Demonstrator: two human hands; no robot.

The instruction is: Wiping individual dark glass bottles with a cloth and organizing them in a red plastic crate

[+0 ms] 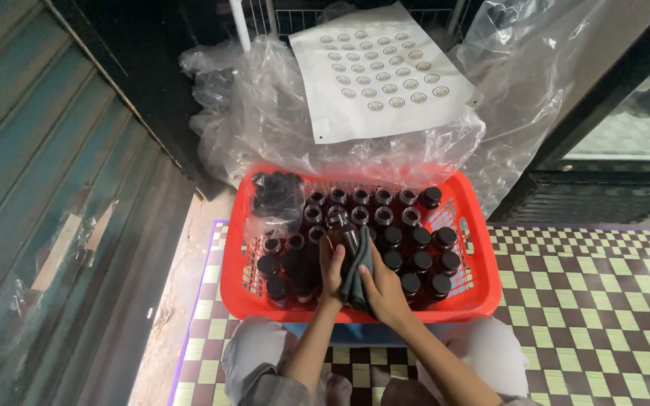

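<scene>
The left hand (pixel 332 272) has its grip closed round a dark bottle (pixel 349 239), fingers wrapped on the lower body. The bottle stands roughly upright, its long axis running away from the person, neck and open top poking out beyond the fingertips. The right hand (pixel 384 289) presses a dark grey-green cloth (pixel 359 267) against the side of that same bottle; its grip is folded over the cloth, thumb on top. So the two hands meet on the one bottle, left holding, right with the cloth just beside it, touching.

Both grips hover over the middle of a red plastic basket (pixel 469 297). To the right of the grips and beyond them stand rows of similar dark bottles with black caps (pixel 423 259); farther off some bottles are uncapped (pixel 360 197). To the left sit more capped ones. Beyond the basket lies crumpled clear plastic sheeting (pixel 265 120) with a white sheet of round stickers (pixel 381 71) on it. The basket rests on a checked woven mat (pixel 603 301).
</scene>
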